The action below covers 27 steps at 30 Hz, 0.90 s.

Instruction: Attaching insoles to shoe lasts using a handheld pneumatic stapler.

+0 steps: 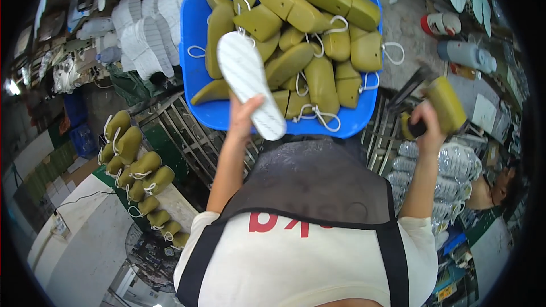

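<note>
My left hand [243, 116] grips a white shoe insole [242, 59] with its thumb across the top face. The insole is tilted over the near left part of a blue plastic tub [191, 74]. Inside the tub, olive-green shoe lasts [324, 82] lie piled, many with white cord loops. To the right of the tub, my right hand [430, 124] is closed around the handle of what looks like an olive-yellow staple gun [448, 102] with a dark magazine. Some blur hides its detail, and it is apart from the insole.
White insoles [149, 45] are stacked left of the tub. Further lasts [145, 165] stand in rows on a surface at lower left. Clear plastic-wrapped shapes [452, 165] lie below my right hand. Bottles [466, 54] stand at far right. Part of another person [493, 190] shows at the right edge.
</note>
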Motion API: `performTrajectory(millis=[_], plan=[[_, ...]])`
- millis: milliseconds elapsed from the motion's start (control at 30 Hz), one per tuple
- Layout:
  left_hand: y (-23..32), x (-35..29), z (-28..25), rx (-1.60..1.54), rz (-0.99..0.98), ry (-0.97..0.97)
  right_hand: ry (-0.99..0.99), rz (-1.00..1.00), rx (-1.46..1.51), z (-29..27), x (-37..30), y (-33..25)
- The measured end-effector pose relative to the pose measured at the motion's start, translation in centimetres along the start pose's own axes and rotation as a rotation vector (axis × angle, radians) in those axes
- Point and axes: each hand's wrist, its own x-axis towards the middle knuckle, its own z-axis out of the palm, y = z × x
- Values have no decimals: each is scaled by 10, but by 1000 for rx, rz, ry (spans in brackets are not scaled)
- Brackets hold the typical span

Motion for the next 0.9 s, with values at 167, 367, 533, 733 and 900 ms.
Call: performTrajectory(millis=[167,367,533,733,900], plan=[[23,35,-92,896,130,361,350,390,144,-15,156,94],[77,90,26,562,538,357,-81,577,222,7,221,225],[44,172,18,702,225,313,741,-314,-623,30,241,132],[72,194,-12,42,-132,168,-559,-869,-433,250,137,-32],[72,208,-17,-10,-170,71,-558,-970,-639,346,144,-3]])
